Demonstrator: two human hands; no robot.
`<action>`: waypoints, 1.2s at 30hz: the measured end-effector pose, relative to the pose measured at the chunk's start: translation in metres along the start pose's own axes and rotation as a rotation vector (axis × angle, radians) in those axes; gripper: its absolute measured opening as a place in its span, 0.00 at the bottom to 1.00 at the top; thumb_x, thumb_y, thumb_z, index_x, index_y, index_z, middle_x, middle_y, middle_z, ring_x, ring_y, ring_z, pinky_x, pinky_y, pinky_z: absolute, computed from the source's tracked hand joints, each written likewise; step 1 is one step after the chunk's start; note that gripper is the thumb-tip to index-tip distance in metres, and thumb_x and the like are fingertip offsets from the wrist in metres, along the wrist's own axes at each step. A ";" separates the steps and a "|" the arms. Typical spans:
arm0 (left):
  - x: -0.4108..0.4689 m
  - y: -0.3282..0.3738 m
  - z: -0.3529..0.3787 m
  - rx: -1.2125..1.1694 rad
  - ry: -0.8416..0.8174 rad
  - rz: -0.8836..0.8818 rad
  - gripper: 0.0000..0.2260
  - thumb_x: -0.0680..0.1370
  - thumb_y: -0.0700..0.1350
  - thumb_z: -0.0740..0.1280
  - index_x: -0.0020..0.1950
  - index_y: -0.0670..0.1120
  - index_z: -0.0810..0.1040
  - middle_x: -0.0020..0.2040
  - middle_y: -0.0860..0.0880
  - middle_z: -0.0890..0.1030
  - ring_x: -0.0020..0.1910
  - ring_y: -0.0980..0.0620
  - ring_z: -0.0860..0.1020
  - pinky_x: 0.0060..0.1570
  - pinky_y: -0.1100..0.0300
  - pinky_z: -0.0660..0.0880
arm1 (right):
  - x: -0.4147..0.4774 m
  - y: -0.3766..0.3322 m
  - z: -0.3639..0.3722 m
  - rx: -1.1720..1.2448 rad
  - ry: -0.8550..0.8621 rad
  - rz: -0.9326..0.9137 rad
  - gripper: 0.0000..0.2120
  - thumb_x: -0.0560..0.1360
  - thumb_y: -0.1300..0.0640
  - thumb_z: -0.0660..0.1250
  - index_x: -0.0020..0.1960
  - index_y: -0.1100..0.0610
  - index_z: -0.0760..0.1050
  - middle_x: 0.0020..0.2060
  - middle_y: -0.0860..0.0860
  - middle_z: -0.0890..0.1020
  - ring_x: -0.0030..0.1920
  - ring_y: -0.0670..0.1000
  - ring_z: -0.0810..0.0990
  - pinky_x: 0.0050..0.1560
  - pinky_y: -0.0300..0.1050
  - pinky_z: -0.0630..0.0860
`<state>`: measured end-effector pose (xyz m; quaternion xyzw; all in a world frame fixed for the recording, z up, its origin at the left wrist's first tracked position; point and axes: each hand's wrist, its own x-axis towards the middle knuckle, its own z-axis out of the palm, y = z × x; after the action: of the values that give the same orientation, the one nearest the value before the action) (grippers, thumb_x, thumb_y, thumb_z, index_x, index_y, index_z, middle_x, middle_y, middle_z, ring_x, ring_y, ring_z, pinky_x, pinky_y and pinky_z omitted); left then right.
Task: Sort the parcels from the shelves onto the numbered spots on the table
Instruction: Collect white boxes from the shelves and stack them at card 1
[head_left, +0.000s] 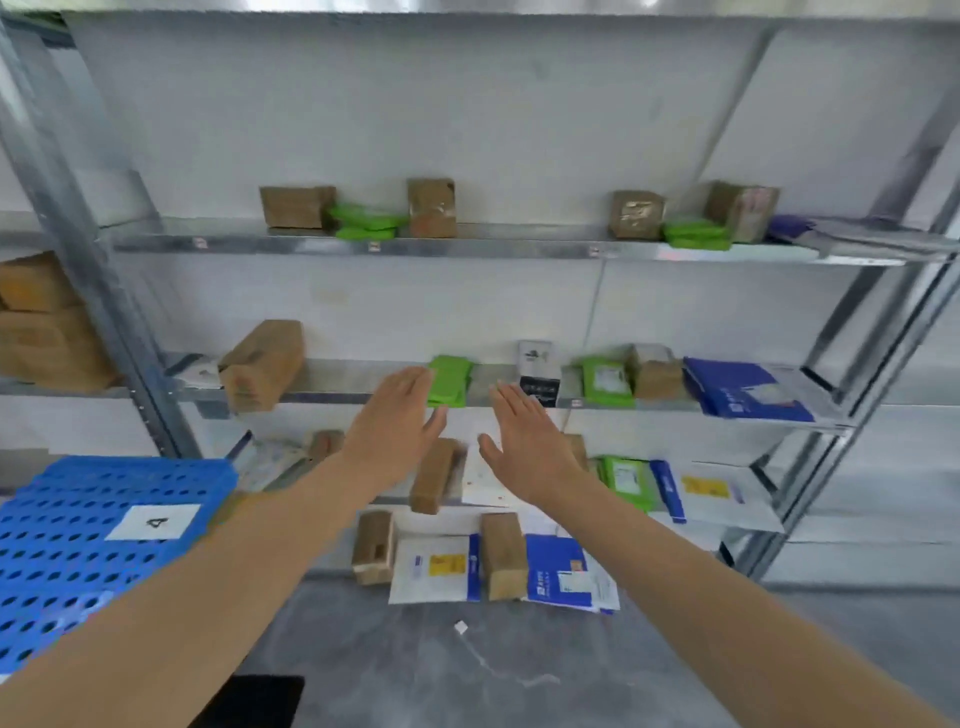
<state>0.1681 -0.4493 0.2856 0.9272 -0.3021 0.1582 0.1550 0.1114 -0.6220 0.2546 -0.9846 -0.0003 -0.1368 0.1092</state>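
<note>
Left hand, right hand: fingers straight, empty, near green parcel on shelf; blue crate labelled 4.

A white label on the blue perforated board at the left reads 4; the parcel labels are too blurred to read.

Bright, even light falls from above, glaring on the top shelf. The whole view is softly blurred, and the uprights bow at the edges.
</note>
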 end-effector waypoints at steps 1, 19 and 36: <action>0.010 0.014 0.011 -0.013 -0.012 0.014 0.24 0.81 0.50 0.59 0.72 0.38 0.65 0.71 0.41 0.69 0.70 0.43 0.66 0.70 0.51 0.63 | -0.004 0.021 -0.003 -0.008 -0.006 0.035 0.31 0.82 0.49 0.53 0.78 0.60 0.47 0.78 0.54 0.50 0.78 0.51 0.46 0.77 0.46 0.44; 0.103 0.037 0.205 -0.078 -0.262 0.026 0.23 0.82 0.52 0.55 0.75 0.42 0.62 0.75 0.45 0.64 0.74 0.47 0.61 0.73 0.55 0.55 | 0.066 0.171 0.096 0.066 -0.210 0.235 0.27 0.79 0.50 0.58 0.74 0.60 0.59 0.73 0.55 0.63 0.74 0.55 0.60 0.74 0.52 0.59; 0.197 -0.100 0.481 -0.063 -0.491 -0.180 0.24 0.83 0.50 0.52 0.77 0.41 0.56 0.77 0.45 0.60 0.76 0.48 0.57 0.74 0.57 0.52 | 0.207 0.284 0.345 0.246 -0.472 0.364 0.26 0.81 0.54 0.57 0.76 0.59 0.56 0.75 0.52 0.60 0.75 0.52 0.58 0.75 0.45 0.55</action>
<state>0.4762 -0.6576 -0.0916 0.9557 -0.2517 -0.0955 0.1194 0.4123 -0.8313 -0.0751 -0.9524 0.1337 0.1182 0.2472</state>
